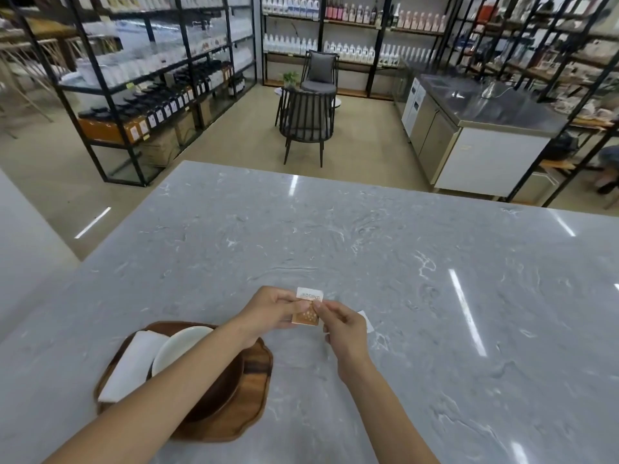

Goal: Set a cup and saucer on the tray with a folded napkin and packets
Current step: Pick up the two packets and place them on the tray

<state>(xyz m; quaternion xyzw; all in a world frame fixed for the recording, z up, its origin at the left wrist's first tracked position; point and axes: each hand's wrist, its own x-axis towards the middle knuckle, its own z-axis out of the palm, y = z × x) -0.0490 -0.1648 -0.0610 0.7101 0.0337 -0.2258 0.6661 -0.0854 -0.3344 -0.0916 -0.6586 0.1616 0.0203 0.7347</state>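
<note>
A packet (pixel 306 309), white-topped with printed lettering and an orange-brown lower half, is held above the counter (pixel 402 262), right of the tray (pixel 258 390). It is pinched by the left hand (pixel 273 308) and the right hand (pixel 341 329), fingers closed on its edges. A napkin (pixel 132 366) and saucer (pixel 174 346) are seen on the tray.

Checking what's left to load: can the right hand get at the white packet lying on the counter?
Probably yes. The white packet lies just beyond the right hand with nothing between them, but that hand's fingers pinch the orange packet together with the left hand.
</note>
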